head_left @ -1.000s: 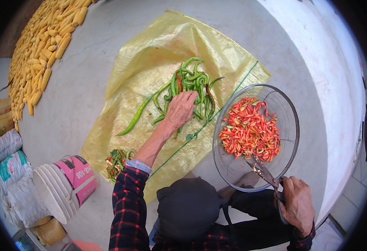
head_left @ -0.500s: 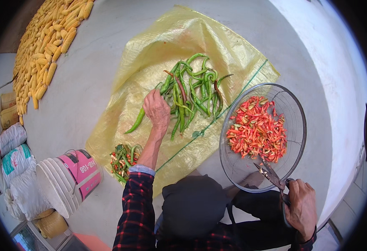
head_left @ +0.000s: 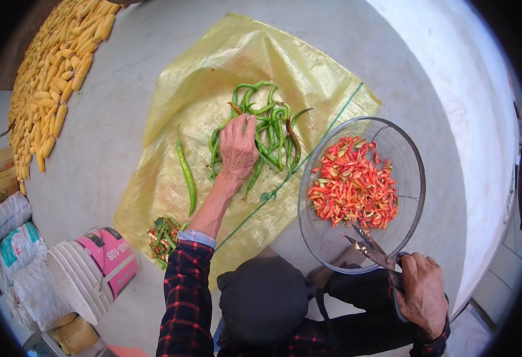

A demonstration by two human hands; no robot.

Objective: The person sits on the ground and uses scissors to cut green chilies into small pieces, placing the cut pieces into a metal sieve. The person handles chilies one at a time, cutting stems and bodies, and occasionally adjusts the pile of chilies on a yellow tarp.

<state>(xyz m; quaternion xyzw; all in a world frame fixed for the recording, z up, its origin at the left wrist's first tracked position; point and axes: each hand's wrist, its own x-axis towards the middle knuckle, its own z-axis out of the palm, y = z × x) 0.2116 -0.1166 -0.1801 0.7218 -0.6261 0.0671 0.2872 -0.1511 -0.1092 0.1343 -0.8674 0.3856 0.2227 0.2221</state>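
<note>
A loose pile of long green chili peppers [head_left: 279, 134], some turned reddish brown, lies on a yellow woven plastic sheet [head_left: 184, 77]. My left hand [head_left: 238, 149] reaches over the pile's left side, its fingers bent and closed among the peppers. The back of the hand hides whatever is between the fingertips. One long green pepper [head_left: 186, 172] lies apart, left of that hand. My right hand [head_left: 421, 294] grips scissors [head_left: 371, 249], their blades parted over the near rim of a round wire mesh basket [head_left: 412, 214]. Cut red chili pieces [head_left: 356, 187] are heaped inside the basket.
Left of my left forearm sits a small heap of green and reddish pepper scraps [head_left: 164, 238]. A stack of white and pink buckets [head_left: 94, 268] lies tipped at the lower left, beside filled sacks [head_left: 35, 279]. Corn cobs [head_left: 59, 77] cover the upper left floor.
My left hand has moved right and slightly up, over the pile. The separate green pepper now lies more upright in view, farther from the pile. My right hand still holds the scissors.
</note>
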